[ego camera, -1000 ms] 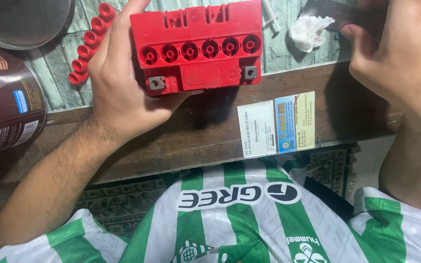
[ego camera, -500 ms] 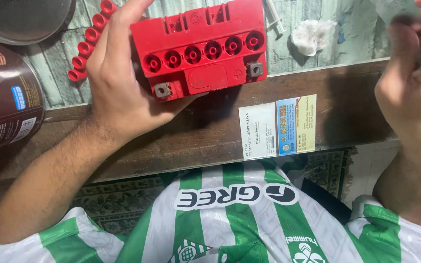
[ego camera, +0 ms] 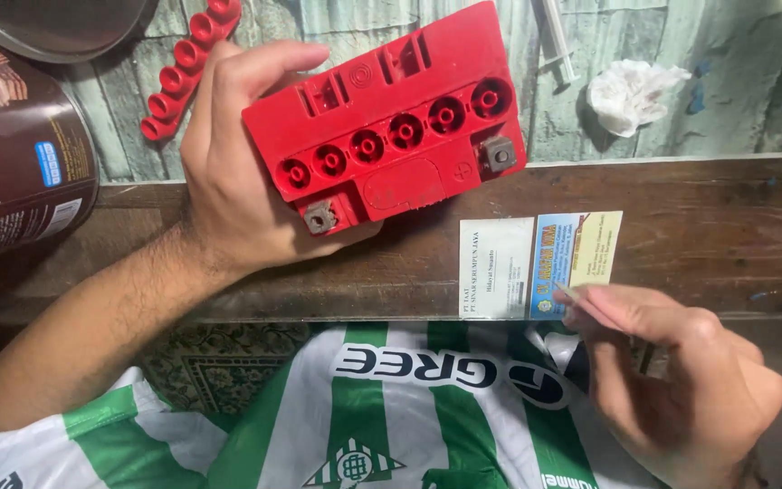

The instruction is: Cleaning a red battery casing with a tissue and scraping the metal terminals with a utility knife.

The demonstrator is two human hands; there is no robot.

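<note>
Wooden table [ego camera: 726, 226] with red battery [ego camera: 391, 118], tissue [ego camera: 631, 91]

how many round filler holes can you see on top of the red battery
6, in one slanted row along the red battery top: from the lowest at lower left, then, to the highest at right. The left hand covers the battery's left end, not the row.

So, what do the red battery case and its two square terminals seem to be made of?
The red battery case, held by the left hand, looks like moulded plastic: uniform colour, soft sheen, rounded moulded wells. The two square terminals look like dull grey metal, probably lead, each with a centre hole.
</note>
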